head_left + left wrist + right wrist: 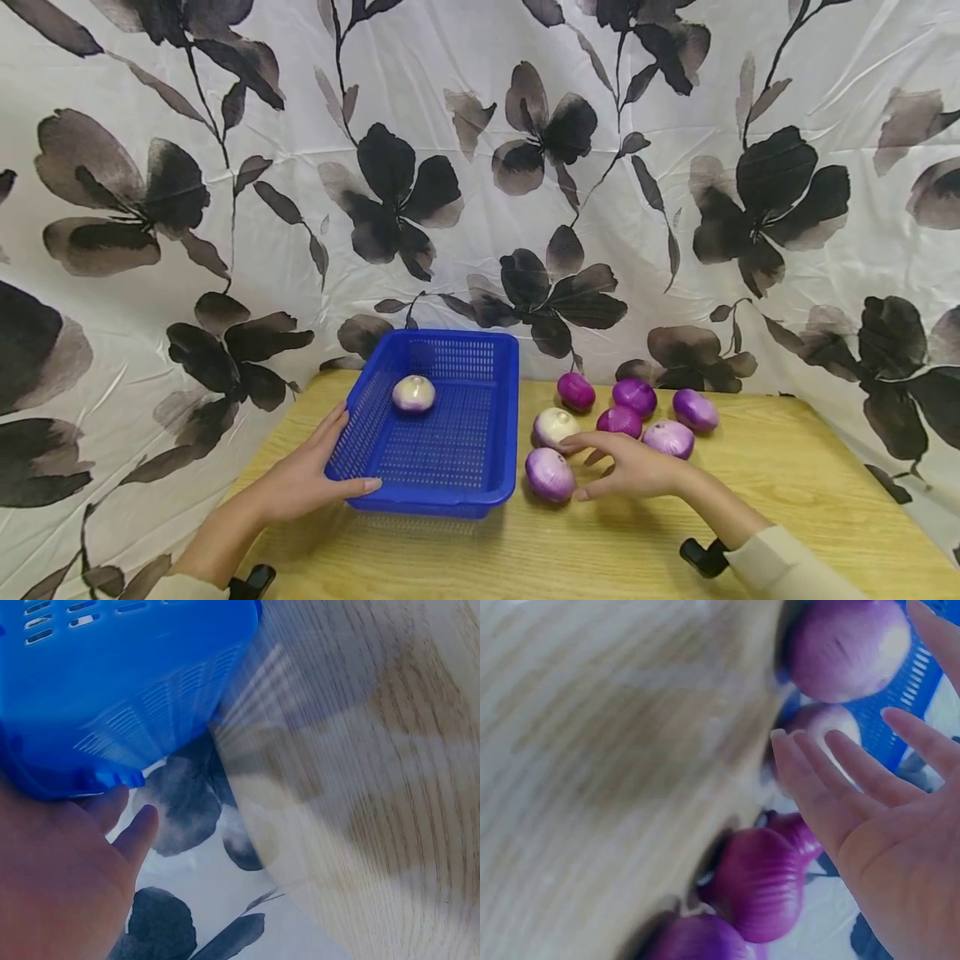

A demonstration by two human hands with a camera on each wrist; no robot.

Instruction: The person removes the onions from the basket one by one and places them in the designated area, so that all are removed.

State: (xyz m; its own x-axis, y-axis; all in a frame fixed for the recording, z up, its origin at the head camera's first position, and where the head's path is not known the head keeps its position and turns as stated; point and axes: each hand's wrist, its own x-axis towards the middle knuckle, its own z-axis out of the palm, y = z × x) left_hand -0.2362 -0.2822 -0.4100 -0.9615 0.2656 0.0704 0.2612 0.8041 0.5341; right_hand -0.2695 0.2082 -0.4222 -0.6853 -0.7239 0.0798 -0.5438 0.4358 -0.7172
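My left hand [311,475] holds the front left corner of a blue plastic basket [514,417], thumb over the rim and fingers along the outer left wall. One white and purple onion [413,394] lies inside, towards the back left. To the basket's right, my right hand [626,467] hovers with thumb and fingers spread, holding nothing. Its fingertips are right at a whitish onion [553,427], and its thumb is close to a light purple onion [550,476] in front. In the right wrist view, the fingers [870,772] look straight and apart.
Behind the right hand sit several more onions: a magenta one [576,391], a deep purple one [634,397], another magenta one [618,422], a pale one [670,439] and a violet one [695,411]. A floral cloth [465,208] hangs behind the wooden table [780,467].
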